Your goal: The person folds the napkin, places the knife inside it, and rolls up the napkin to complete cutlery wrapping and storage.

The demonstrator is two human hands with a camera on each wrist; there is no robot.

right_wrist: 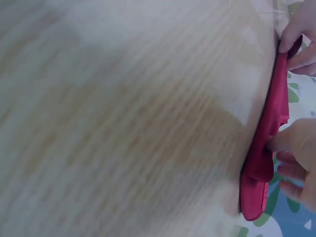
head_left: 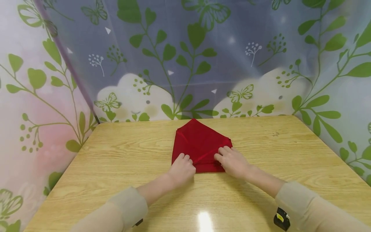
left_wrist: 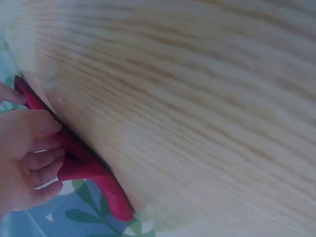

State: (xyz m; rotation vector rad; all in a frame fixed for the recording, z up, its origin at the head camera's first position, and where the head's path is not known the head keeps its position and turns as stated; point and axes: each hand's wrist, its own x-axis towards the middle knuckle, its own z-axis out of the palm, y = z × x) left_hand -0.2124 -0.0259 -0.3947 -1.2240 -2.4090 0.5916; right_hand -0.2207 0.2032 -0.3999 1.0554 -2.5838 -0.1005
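A folded red cloth lies on the wooden table, its pointed end toward the back. My left hand grips its near left part, fingers curled at a fold. At the near right, my right hand pinches the folded layer, and a strip of cloth shows beneath it along the near edge. In the left wrist view, the left thumb and fingers are at the raised cloth. The right wrist view has the right thumb pressed on the cloth's near side.
The light wooden table extends around the cloth on all sides. Behind it hangs a printed curtain with leaves and butterflies, and similar fabric stands at both sides. A black and yellow device is at the right sleeve.
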